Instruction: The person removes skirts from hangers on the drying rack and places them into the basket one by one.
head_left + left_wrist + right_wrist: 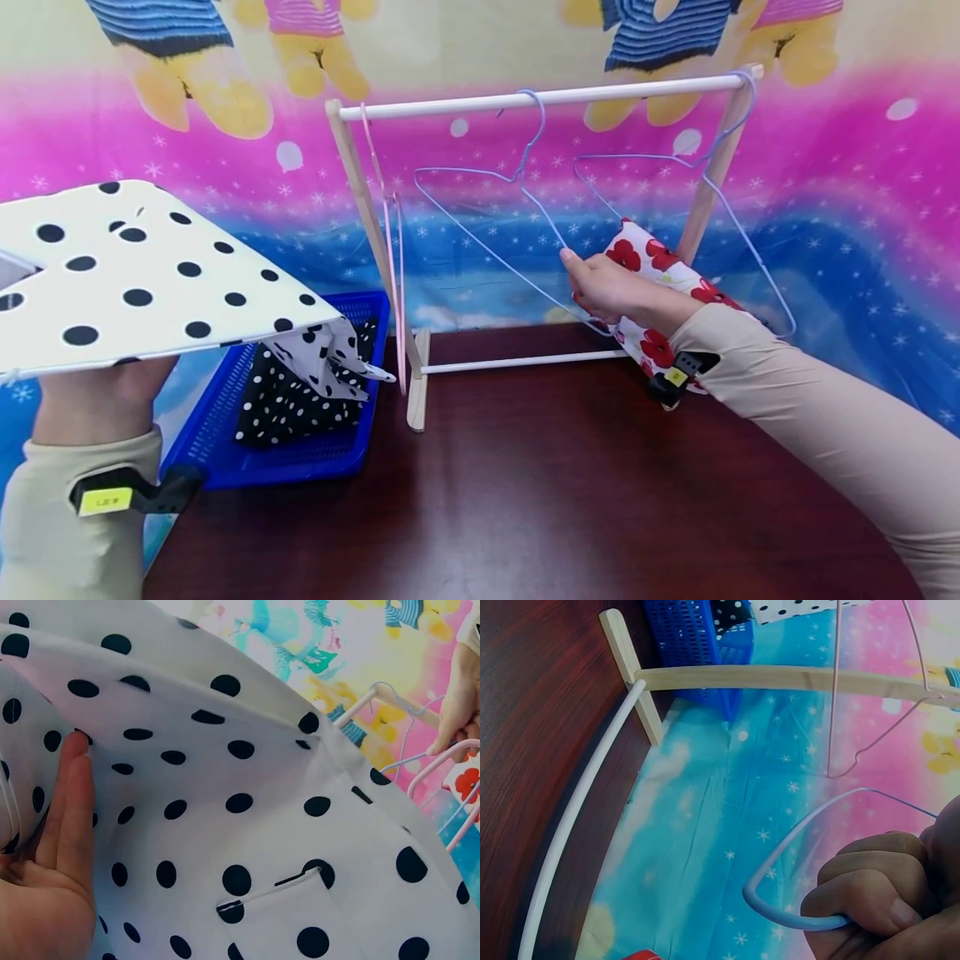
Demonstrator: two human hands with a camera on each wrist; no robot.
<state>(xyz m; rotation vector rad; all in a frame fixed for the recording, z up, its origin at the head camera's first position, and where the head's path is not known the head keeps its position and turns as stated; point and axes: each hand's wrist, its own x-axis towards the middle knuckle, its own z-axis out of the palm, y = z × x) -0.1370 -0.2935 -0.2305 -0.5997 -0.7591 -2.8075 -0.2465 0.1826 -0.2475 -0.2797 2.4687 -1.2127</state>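
Observation:
A white cloth with black dots [161, 271] is spread over my left hand [105, 400]. In the left wrist view, straight fingers of the left hand [60, 870] lie against the fabric [277, 776]. My right hand [611, 287] grips the side of a blue-purple hanger [465, 171], whose hook is over the rack's top bar [645, 92]. Curled fingers of the right hand [885, 889] wrap the hanger wire [799, 922] in the right wrist view. Behind the right forearm, a red-flowered white cloth [656, 346] hangs on another blue-purple hanger [750, 242].
Pink hangers [401, 292] hang at the rack's left end. A blue basket [322, 467] at the left holds a black cloth with white dots [285, 408]. The rack stands on a dark brown table [525, 500] before a patterned backdrop [480, 33].

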